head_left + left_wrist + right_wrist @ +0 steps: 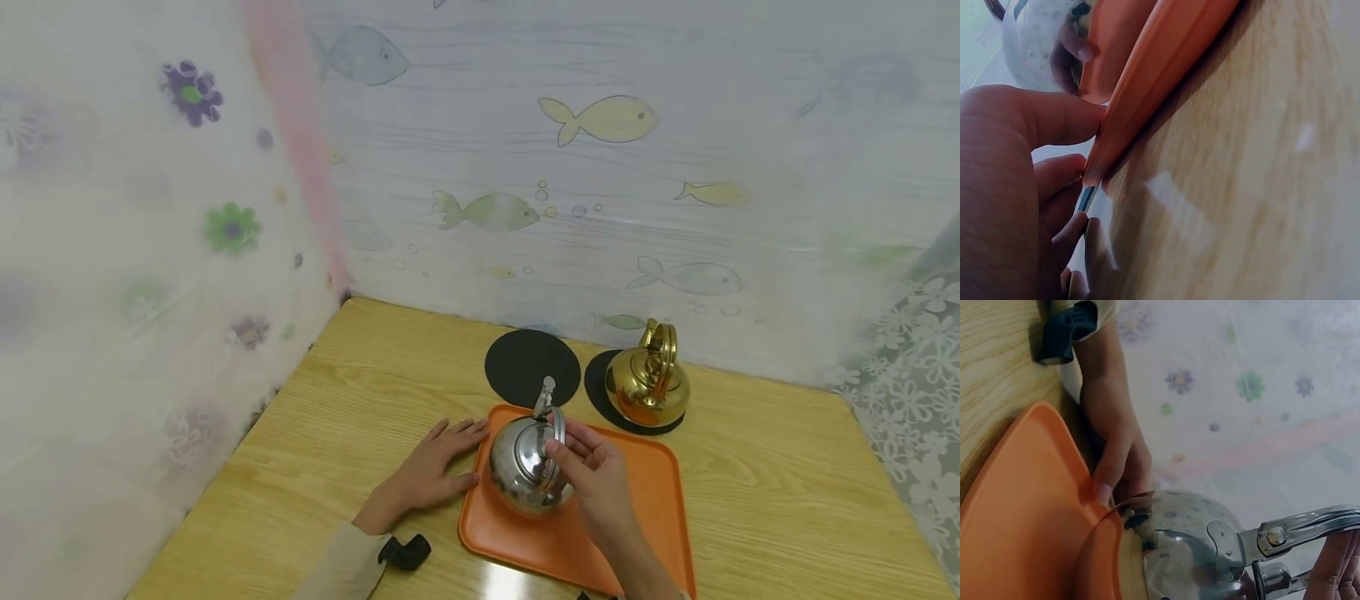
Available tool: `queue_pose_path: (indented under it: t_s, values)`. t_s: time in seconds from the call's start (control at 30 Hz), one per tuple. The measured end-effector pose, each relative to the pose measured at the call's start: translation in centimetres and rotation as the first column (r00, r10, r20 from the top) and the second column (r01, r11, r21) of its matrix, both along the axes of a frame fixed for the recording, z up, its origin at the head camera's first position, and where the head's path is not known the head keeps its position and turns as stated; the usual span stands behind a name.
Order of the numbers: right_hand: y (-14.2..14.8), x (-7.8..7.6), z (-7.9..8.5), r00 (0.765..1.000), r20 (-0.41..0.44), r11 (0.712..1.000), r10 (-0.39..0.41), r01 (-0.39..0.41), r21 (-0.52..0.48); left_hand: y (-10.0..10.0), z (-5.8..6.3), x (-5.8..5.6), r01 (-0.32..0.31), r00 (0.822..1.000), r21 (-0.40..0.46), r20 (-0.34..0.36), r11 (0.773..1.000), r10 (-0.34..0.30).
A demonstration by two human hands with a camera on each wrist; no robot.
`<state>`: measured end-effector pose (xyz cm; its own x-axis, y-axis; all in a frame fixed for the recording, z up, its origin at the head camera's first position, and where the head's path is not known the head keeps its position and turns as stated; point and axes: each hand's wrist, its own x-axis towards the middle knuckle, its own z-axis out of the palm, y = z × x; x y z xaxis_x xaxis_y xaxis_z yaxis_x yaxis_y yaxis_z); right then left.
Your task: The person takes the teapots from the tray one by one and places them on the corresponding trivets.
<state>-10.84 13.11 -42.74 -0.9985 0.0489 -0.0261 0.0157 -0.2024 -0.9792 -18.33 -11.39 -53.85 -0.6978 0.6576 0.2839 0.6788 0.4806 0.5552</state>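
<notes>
A shiny silver kettle (pixel 513 479) stands over the left half of an orange tray (pixel 654 492), its spout towards the wall. With thumb and fingers, my right hand (pixel 596 483) holds the kettle's raised handle (pixel 1310 524); only part of that hand shows in the right wrist view. My left hand (pixel 427 473) lies at the tray's left side, fingers extended. In the left wrist view, its thumb (pixel 1066 119) and a fingertip touch the tray's rim (pixel 1141 81).
Beyond the tray lies a round black mat (pixel 525 367). To its right a gold kettle (pixel 637 392) stands on a second black mat (pixel 598 392). Patterned curtains (pixel 480 275) border the wooden table (pixel 360 367) at the back and left.
</notes>
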Motion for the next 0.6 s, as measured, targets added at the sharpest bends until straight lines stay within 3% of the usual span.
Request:
queue_pose_path:
  t_s: [0.6]
  values:
    - [0.7,0.2,1.2,0.999,-0.015,1.0,-0.029,0.029,0.009,0.1,0.1,0.0,0.002,1.0,0.001,0.015,1.0,-0.002]
